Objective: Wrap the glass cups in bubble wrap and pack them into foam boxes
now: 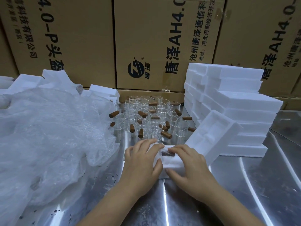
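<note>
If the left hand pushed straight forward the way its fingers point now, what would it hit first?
Likely the nearest glass cups with wooden handles, standing just beyond the left hand and the foam box it presses on. Depth is hard to judge here.

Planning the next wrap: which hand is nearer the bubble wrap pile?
Left. The left hand sits just right of the bubble wrap pile; the right hand is farther right, across the foam box.
</note>
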